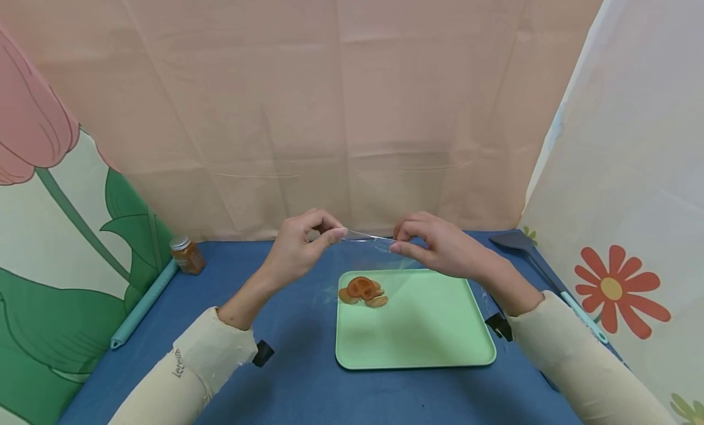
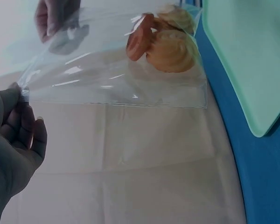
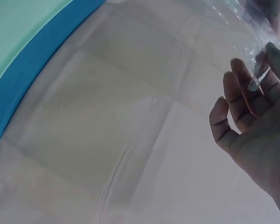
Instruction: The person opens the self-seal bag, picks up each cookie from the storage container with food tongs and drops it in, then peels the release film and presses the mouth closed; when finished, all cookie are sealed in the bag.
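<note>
A clear plastic bag (image 2: 107,84) hangs between the two hands, its top edge drawn out nearly straight. My left hand (image 1: 299,244) pinches one top corner between thumb and fingers; my right hand (image 1: 440,244) pinches the opposite corner. Several round, brownish-orange cookies (image 2: 170,51) lie bunched at the bottom of the bag. In the head view these cookies (image 1: 363,290) overlap the left part of a light green tray (image 1: 423,333). Seen from the right wrist, the bag's corner (image 3: 256,77) sits gathered at the thumb and fingertips, with the other fingers loosely bent.
On the blue tablecloth (image 1: 291,358), a small jar (image 1: 188,255) with a silver lid stands at the back left. A light blue rolling-pin-like rod (image 1: 144,306) lies along the left edge. A dark spatula (image 1: 519,244) with a light blue handle lies at the right by the wall.
</note>
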A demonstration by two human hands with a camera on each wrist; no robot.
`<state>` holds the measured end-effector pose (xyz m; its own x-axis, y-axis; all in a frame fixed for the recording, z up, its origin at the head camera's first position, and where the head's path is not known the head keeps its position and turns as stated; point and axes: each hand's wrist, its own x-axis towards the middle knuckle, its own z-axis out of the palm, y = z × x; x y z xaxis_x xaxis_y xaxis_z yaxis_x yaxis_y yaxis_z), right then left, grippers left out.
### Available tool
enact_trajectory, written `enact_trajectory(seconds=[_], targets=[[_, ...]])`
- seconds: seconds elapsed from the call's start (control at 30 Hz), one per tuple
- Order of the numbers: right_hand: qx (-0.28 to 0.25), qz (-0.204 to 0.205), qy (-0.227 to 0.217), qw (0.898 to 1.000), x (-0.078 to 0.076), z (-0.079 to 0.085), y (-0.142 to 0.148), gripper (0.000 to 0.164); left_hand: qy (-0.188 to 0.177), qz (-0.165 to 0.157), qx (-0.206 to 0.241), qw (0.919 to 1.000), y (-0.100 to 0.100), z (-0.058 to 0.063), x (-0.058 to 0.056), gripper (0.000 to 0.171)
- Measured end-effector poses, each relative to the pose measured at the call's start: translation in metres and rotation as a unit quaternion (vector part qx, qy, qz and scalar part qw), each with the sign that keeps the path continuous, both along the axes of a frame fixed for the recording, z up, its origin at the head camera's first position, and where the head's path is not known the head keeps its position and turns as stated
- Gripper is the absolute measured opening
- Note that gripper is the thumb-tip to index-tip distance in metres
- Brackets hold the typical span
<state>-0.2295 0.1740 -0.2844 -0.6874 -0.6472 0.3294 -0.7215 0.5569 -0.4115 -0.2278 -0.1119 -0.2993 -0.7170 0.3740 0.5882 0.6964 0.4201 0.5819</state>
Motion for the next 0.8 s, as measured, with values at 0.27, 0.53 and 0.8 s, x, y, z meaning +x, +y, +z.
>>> enact_trajectory(seconds=[0.27,0.53,0.8], targets=[[0.023,-0.014,0.031,0.999,-0.001,0.001,0.006,0.011,0.001,0.000,0.008,1.0000,-0.001,0.000,0.000,0.004],[0.024,-0.021,0.056,0.998,-0.002,0.001,0.011,0.018,-0.005,0.002,0.012,0.9999,-0.002,0.000,0.001,0.007],[0.036,-0.009,0.039,0.999,-0.001,0.003,0.016,0.008,-0.010,0.005,0.016,0.9998,-0.005,-0.002,0.001,0.008]])
